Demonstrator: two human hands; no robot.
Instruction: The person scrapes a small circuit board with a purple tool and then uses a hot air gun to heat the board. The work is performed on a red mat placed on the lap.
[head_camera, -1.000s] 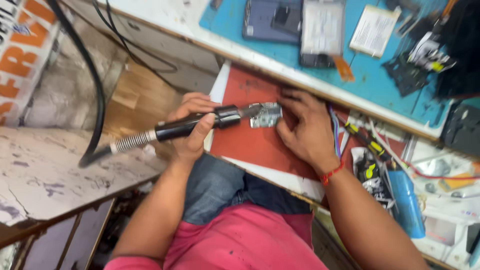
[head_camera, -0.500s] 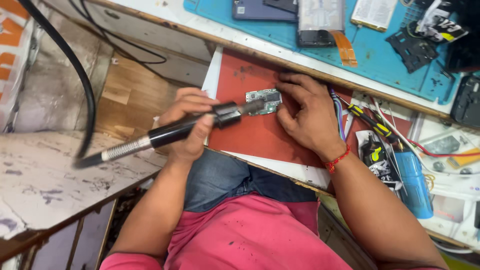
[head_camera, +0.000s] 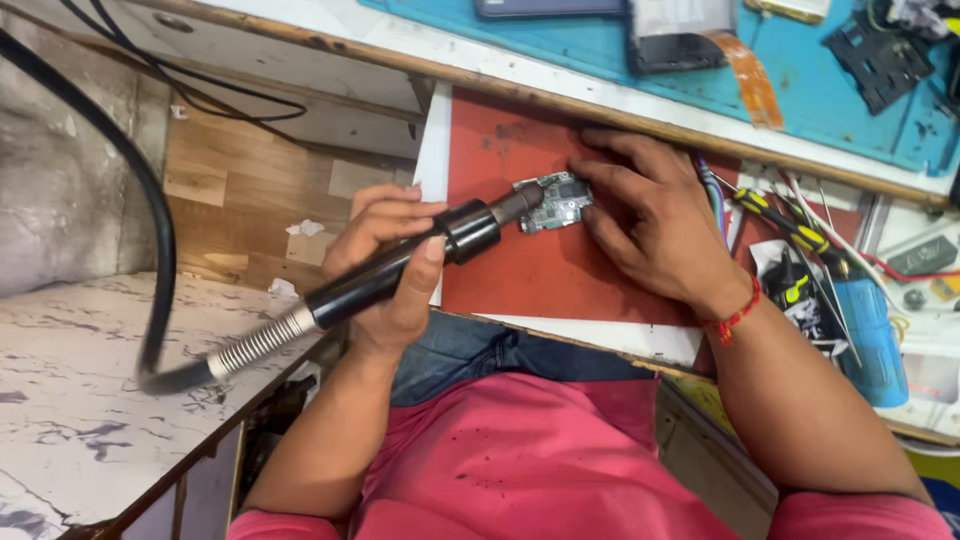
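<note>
My left hand grips a black hot-air tool handle with a metal spring collar and a thick black hose trailing to the left. Its nozzle points at a small green circuit board lying on a red mat. My right hand rests flat on the mat with its fingertips pressed on the board's right edge, holding it still. A red thread bracelet sits on that wrist.
A blue mat at the back carries phone parts and a flex cable. Screwdrivers with yellow-black handles, a blue bottle and loose wires lie to the right. A marble-patterned surface stands at the left.
The view has tilted so the bench sits higher in frame. Both hands stay on the tool and the board; the nozzle stays over the board's left end.
</note>
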